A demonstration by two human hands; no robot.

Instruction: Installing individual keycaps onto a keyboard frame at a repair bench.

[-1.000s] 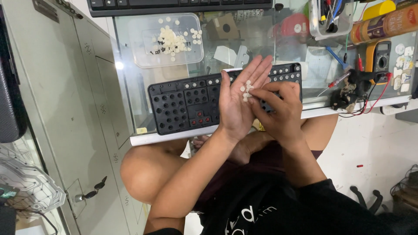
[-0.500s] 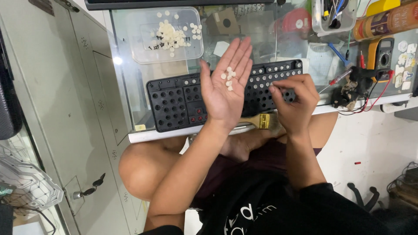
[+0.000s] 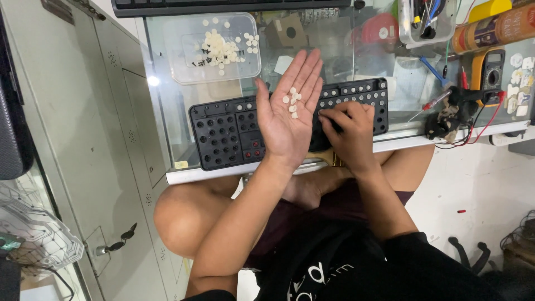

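The keyboard [image 3: 234, 131] lies on the glass table [image 3: 173, 111]. The left hand [image 3: 290, 120] is flat and spread, with little white domes [image 3: 292, 100] loose on the palm. The right hand [image 3: 351, 131] pinches one down into the keyboard. If the palm tips, the domes could roll off.

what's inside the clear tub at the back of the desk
The tub holds a loose heap of small white domes, with a few strays round it. More of them lie in the open left hand. Whatever sits beneath the heap is covered.
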